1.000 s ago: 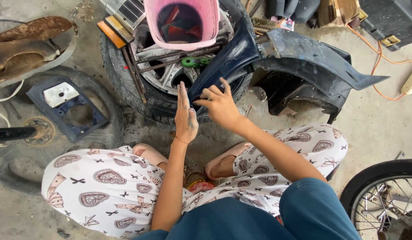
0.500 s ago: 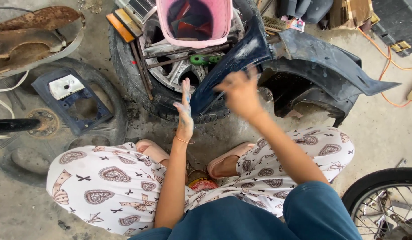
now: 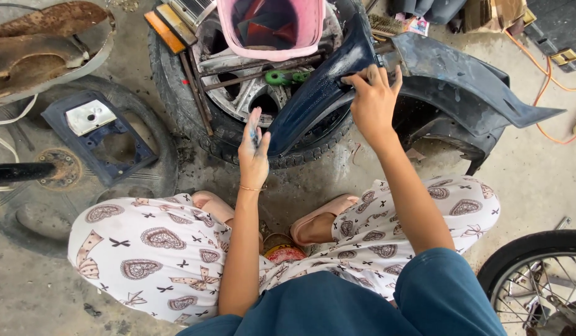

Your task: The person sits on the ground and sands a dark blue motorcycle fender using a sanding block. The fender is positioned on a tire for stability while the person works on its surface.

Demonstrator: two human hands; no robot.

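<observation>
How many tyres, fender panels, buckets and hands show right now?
Tyres: 3 — under the bucket, flat at left, spoked wheel
Dark blue fender panels: 2
Pink bucket: 1
Hands: 2 — left hand, right hand
Total: 8

The person wears a blue top with short sleeves, white pants with brown heart shapes and bows, pink slippers, and a thin gold bracelet on one wrist.
</observation>
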